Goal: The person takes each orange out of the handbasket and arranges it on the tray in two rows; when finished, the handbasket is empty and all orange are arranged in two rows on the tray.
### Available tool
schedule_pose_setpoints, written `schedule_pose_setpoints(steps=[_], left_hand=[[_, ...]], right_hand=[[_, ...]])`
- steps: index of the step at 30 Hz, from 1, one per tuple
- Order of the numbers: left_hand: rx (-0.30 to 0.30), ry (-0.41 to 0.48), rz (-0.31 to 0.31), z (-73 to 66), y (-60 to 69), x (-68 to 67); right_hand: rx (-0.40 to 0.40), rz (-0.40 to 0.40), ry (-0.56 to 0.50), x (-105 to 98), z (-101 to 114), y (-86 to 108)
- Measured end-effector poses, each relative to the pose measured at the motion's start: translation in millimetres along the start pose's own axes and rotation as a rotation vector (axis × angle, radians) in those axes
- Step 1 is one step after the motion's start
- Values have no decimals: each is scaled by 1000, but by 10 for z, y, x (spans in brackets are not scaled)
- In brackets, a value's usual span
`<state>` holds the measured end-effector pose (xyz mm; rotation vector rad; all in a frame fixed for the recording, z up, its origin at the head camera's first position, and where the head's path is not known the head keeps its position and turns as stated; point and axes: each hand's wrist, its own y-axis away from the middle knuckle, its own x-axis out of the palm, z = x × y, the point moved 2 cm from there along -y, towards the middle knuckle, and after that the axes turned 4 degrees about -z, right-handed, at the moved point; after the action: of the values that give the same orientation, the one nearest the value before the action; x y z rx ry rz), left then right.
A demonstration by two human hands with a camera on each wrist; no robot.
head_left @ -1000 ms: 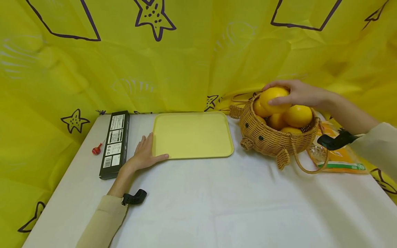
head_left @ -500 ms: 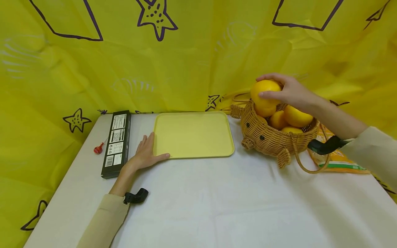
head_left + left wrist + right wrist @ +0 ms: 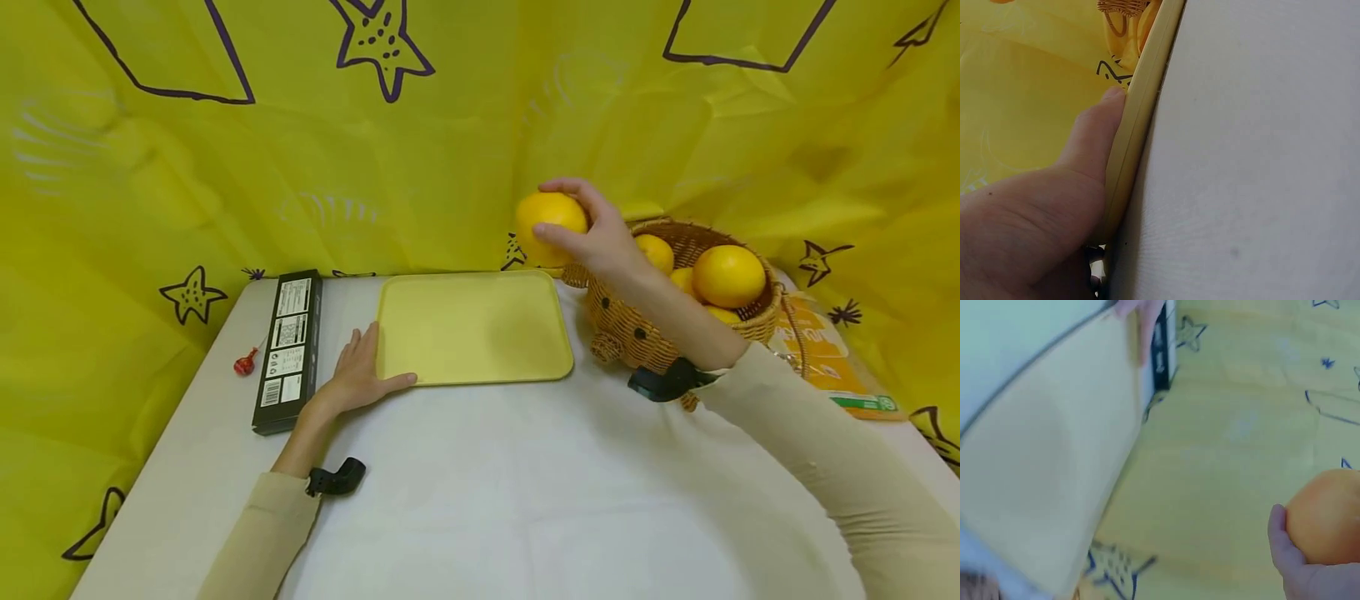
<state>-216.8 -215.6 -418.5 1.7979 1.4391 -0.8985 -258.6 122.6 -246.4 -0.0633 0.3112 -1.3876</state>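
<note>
My right hand (image 3: 600,237) grips a round orange fruit (image 3: 550,227) in the air, above and behind the right end of the pale yellow tray (image 3: 472,329). In the right wrist view the fruit (image 3: 1327,515) sits against the thumb, at the lower right. My left hand (image 3: 358,371) lies at the tray's left edge, thumb along the front rim and fingers stretched up the side. The left wrist view shows the left hand (image 3: 1047,206) with its thumb against the tray's rim (image 3: 1141,100). Several more fruits (image 3: 729,277) lie in the wicker basket (image 3: 637,333), partly covered by my right forearm.
Left of the tray lies a long black box (image 3: 288,354), with a red-wrapped lollipop (image 3: 245,362) beside it. An orange and white packet (image 3: 832,354) lies right of the basket. A yellow patterned cloth (image 3: 450,150) hangs behind the white table (image 3: 465,500).
My right hand has lifted the fruit out of the basket and carried it left, to above the tray's back right corner. The left hand remains at the tray's edge.
</note>
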Motion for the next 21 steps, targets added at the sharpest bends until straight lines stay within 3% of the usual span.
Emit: schedule_pose_setpoints(steps=[9,16,21], left_hand=[[-12,3,6,9,-1,30],[11,18,-8,8,0,-5],[11,21,-18,-2,-3,9]], right_hand=[[-7,124,126,657,-270,-42],[-62,181,333,1212,-574,-409],[-92,213,382,1550,-760,-671]])
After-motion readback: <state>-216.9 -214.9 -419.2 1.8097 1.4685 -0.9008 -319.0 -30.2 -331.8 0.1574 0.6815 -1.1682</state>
